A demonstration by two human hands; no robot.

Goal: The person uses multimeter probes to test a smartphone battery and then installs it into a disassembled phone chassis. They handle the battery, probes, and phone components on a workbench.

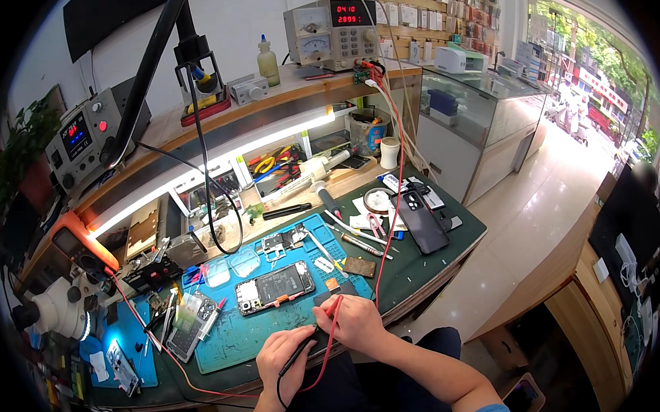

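Observation:
My left hand [283,355] is closed around a black probe [298,354], its black lead hanging down over the wrist. Beside it, my right hand [356,323] is closed on a red probe [336,312] with a red lead. Both hands meet at the front edge of the blue work mat [236,341]. Just beyond the fingers lies a small dark flat piece [344,287] with an orange tab, partly covered by my right hand; the probe tips are hidden. An opened phone [275,287], its battery and boards exposed, lies on the mat to the left.
A multimeter [85,245] in an orange case and a white microscope [58,312] stand at left. A power supply [335,35] sits on the shelf. A dark phone [421,222], tweezers, a screwdriver and a solder tin [378,199] lie at right. Red leads cross the bench.

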